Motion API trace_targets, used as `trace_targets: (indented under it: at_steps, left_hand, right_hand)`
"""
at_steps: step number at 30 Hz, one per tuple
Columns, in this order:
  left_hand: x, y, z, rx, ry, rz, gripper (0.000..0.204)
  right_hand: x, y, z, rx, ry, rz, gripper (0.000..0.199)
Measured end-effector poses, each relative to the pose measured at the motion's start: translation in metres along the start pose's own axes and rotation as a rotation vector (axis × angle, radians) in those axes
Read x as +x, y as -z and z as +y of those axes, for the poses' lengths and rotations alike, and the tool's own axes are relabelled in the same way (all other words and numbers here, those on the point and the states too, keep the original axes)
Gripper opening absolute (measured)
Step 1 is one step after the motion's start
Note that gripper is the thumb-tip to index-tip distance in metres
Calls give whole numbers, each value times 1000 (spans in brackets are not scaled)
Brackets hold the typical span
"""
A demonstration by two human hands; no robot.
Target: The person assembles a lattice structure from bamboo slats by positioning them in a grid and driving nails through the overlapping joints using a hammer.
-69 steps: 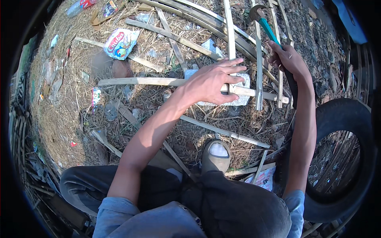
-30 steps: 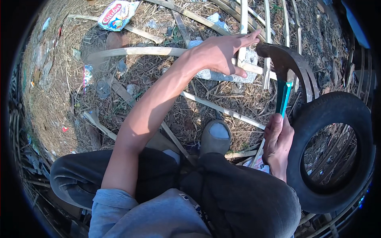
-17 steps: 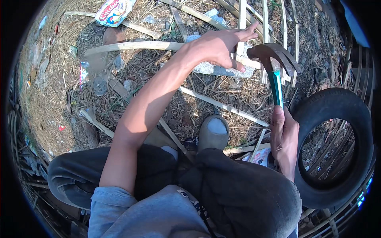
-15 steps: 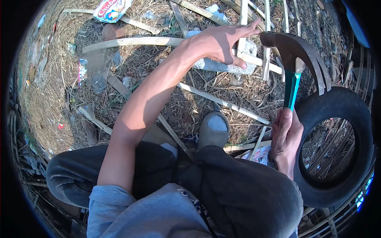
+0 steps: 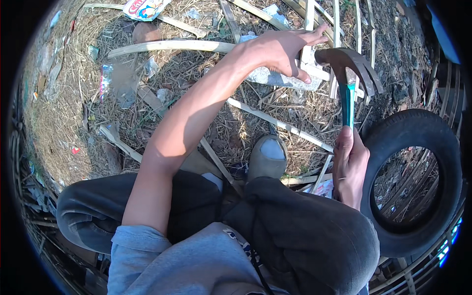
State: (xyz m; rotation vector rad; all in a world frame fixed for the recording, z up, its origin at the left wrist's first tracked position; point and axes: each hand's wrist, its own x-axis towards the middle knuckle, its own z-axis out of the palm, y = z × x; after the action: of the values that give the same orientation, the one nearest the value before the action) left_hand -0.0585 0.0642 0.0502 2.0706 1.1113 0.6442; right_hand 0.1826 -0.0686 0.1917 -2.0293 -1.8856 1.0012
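My right hand (image 5: 350, 160) grips the teal handle of a claw hammer (image 5: 348, 101). The hammer's dark, worn head is raised, its striking face turned left toward my other hand. My left hand (image 5: 282, 51) reaches forward with thumb and fingers spread, over or against pale bamboo strips (image 5: 309, 27). Whether it presses on them cannot be made out. Beneath the crossing strips lies a grey stone block (image 5: 285, 78), partly covered by my left hand. The spot where the strips cross is partly hidden by the hand and the hammer head.
A black tyre (image 5: 410, 241) lies at the right beside my knee. Loose bamboo pieces (image 5: 172, 46) are scattered over straw-covered ground (image 5: 59, 128). A colourful wrapper (image 5: 145, 9) lies at the far left, and my shoe (image 5: 267, 164) stands in the middle.
The hammer has come down and its head has shifted left, closer to the bamboo strips. My left hand keeps its spread pose by the strips; the whole view has shifted slightly.
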Motion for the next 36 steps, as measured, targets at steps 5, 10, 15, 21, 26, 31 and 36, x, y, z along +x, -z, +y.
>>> trace_targets:
  at_steps: [5, 10, 15, 21, 26, 31, 36]
  left_hand:
    - [3, 2, 1, -115, -28, -22, 123]
    - [1, 1, 1, -67, -69, 28, 131]
    - [-5, -6, -8, -45, -68, 54, 144]
    - [5, -4, -1, -19, -98, 49, 136]
    - [-1, 3, 10, -35, 38, -37, 134]
    - [2, 2, 6, -84, -88, 31, 140]
    - [3, 1, 6, 3, -86, 21, 136]
  right_hand:
    - [4, -21, 11, -152, 120, -14, 43]
    - [-6, -5, 8, 119, 60, 78, 51]
    - [11, -16, 9, -114, 49, -95, 39]
    - [6, -15, 21, -62, 176, 8, 34]
    - [8, -13, 9, 43, 84, -45, 40]
    - [11, -28, 13, 49, 81, -65, 38]
    - [10, -41, 14, 188, 25, -115, 39]
